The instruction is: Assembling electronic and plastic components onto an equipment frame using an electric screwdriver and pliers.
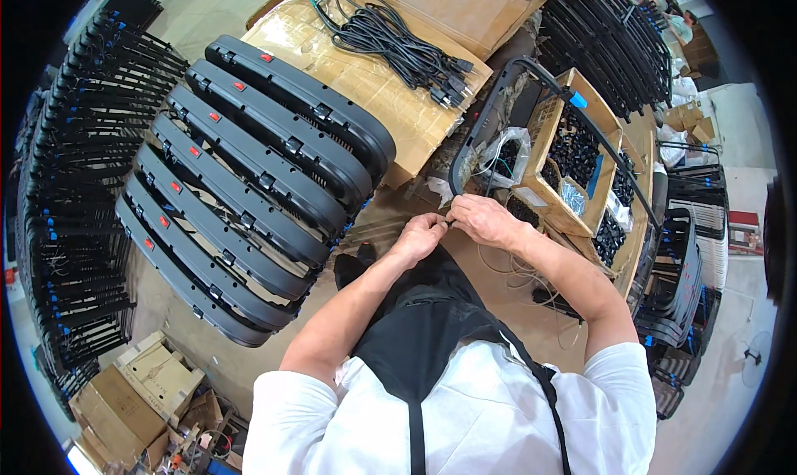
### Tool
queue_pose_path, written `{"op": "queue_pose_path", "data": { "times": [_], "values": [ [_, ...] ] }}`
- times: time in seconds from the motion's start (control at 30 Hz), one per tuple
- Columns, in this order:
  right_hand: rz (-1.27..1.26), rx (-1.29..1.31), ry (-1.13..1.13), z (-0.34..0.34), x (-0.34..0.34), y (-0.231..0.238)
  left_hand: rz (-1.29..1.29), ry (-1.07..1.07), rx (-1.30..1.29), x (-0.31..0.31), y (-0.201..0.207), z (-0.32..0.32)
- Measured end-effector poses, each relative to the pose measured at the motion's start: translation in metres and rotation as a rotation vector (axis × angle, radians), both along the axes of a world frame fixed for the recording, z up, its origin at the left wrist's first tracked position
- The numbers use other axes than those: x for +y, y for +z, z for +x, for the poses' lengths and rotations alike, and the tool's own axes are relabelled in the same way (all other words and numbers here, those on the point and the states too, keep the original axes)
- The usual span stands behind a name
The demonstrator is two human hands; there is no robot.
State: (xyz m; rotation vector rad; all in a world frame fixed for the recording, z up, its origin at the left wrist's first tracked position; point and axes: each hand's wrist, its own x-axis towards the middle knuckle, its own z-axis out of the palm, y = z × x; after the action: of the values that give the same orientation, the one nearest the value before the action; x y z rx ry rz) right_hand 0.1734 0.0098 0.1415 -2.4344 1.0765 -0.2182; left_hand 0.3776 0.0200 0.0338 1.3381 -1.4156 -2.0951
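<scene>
In front of my body, my left hand and my right hand meet, fingers pinched close together. A small dark piece shows between the fingertips; its kind is too small to tell. Just beyond my right hand is the lower bend of a black tube frame, which curves up and over to the right. Whether the fingers touch this tube is hidden. Thin pale wires hang in loops below my right hand. A wooden box of small black parts and screws stands right of the hands.
Several long black plastic housings with red switches stand in a row at left. Black power cords lie on a cardboard box ahead. Stacked black frames line the far left. More frames lean at back right. Cartons sit lower left.
</scene>
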Motion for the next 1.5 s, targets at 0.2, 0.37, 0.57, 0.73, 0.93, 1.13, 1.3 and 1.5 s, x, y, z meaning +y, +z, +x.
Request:
{"op": "queue_pose_path", "data": {
  "times": [0.2, 0.37, 0.57, 0.73, 0.93, 1.13, 1.3, 1.5],
  "values": [
    [-0.015, 0.043, -0.079, 0.002, 0.009, -0.006, -0.022, 0.016, -0.035, 0.002, 0.006, -0.004],
    [-0.054, 0.12, -0.17, 0.004, 0.017, -0.01, -0.047, -0.019, -0.058, -0.006, 0.018, -0.005],
    [0.07, -0.101, -0.551, 0.021, 0.071, -0.021, 0.016, -0.103, -0.12, -0.011, 0.014, -0.005],
    [0.461, 0.128, -1.125, -0.007, 0.12, -0.081, -0.021, -0.199, -0.233, -0.022, 0.042, -0.008],
    [0.107, 0.446, -1.317, -0.081, 0.086, -0.243, 0.049, -0.184, -0.002, -0.017, 0.024, -0.052],
    [0.371, 0.173, -1.589, -0.061, 0.078, -0.203, 0.242, -0.042, 0.041, -0.016, 0.023, -0.046],
    [0.791, -0.286, -1.59, -0.002, 0.142, -0.107, 0.307, 0.019, 0.155, -0.009, 0.019, -0.046],
    [0.464, -0.206, -1.473, 0.055, 0.172, -0.044, 0.275, -0.008, 0.148, -0.009, 0.014, -0.049]
  ]
}}
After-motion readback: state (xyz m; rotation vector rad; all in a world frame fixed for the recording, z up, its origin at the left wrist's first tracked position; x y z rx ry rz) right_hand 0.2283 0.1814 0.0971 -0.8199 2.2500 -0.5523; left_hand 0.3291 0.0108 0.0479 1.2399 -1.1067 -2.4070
